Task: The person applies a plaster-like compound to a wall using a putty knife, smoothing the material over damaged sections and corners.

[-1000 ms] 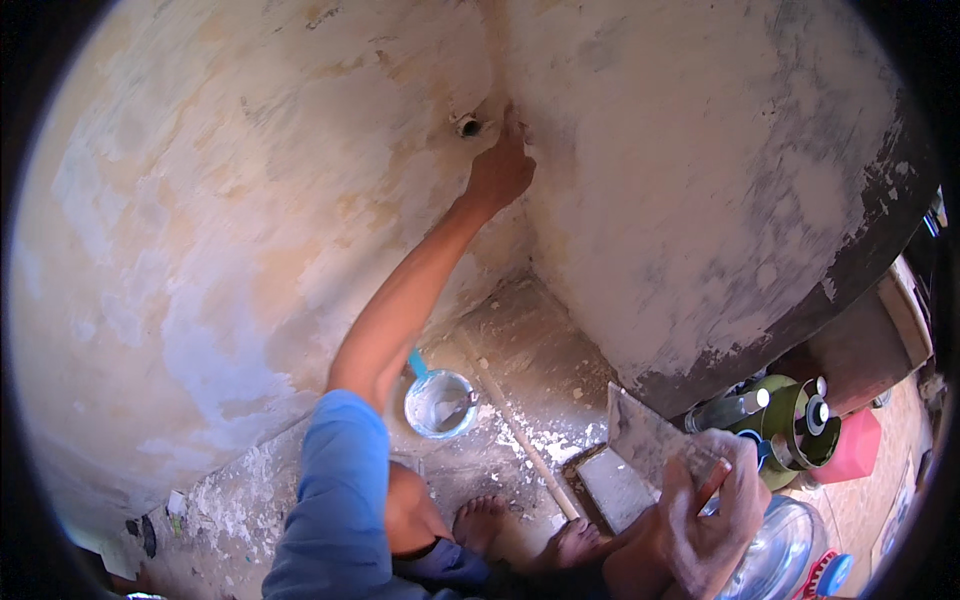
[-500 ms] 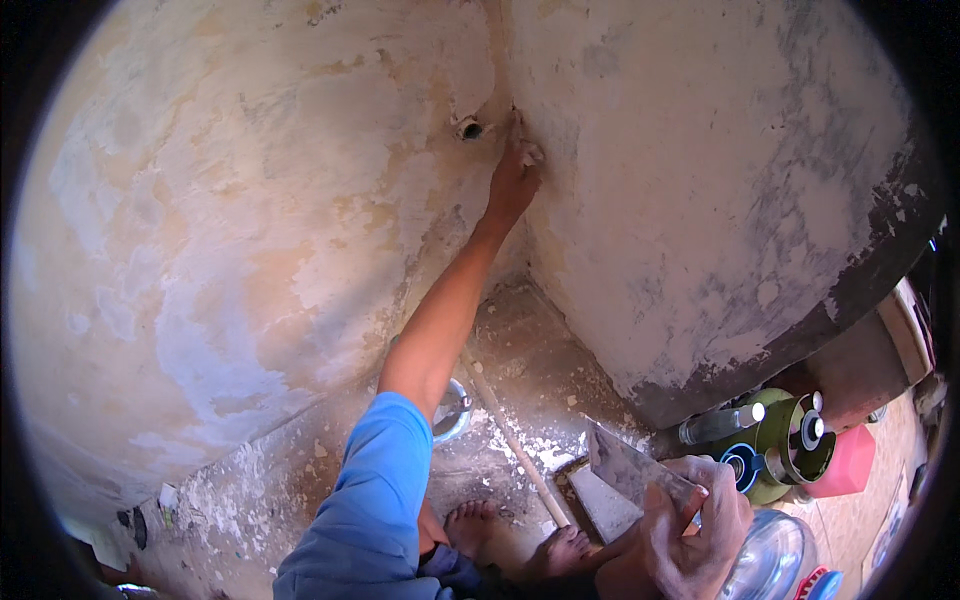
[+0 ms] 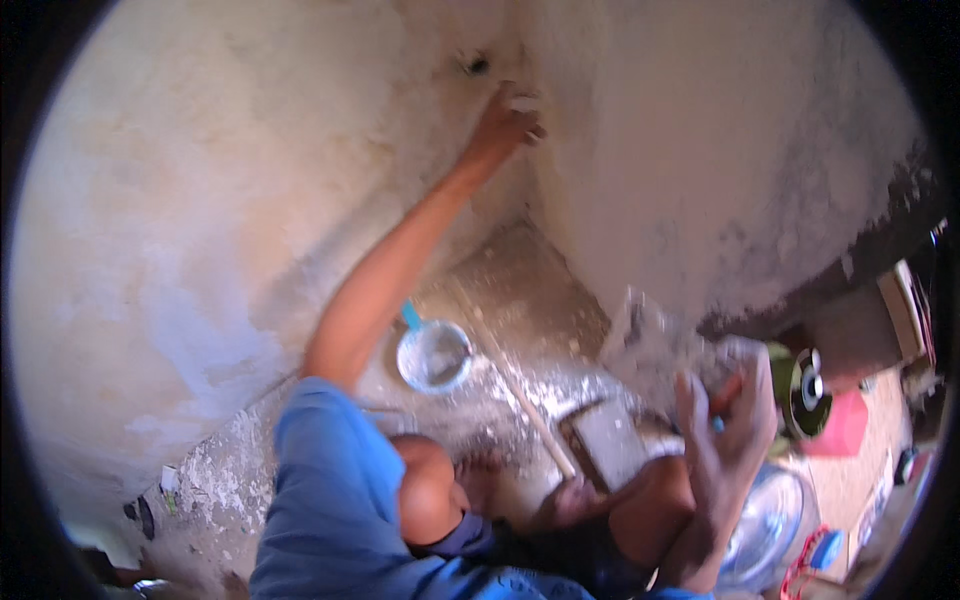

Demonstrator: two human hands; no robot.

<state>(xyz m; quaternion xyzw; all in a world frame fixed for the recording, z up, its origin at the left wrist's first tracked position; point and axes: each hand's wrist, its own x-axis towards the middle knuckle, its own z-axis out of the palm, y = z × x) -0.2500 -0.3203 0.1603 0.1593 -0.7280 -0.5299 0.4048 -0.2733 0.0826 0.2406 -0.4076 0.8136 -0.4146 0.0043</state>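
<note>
My left hand (image 3: 508, 125) is raised close to the inner corner of two patchy plastered walls (image 3: 250, 180), just below a small round hole (image 3: 475, 64). Its fingers are curled, with a whitish bit at them, too blurred to name. Low on the right, my right hand (image 3: 730, 410) grips a flat, thin scraper blade (image 3: 650, 345) smeared with grey-white paste. The blade tilts up and leftward, and the fingers hide its rear end. On the floor between my arms stands a dipper (image 3: 435, 357) with a blue handle and whitish residue inside.
A long stick (image 3: 515, 390) lies across the paste-spattered floor, beside a pale flat slab (image 3: 608, 440) near my bare feet. Over on the right are a clear plastic container (image 3: 765, 530), a green container (image 3: 800, 395) and a pink container (image 3: 838, 422).
My left hand has come away from the corner crease, its fingers loosening and turning. My right hand has risen with the scraper blade. The view has tilted down, showing the whole dipper.
</note>
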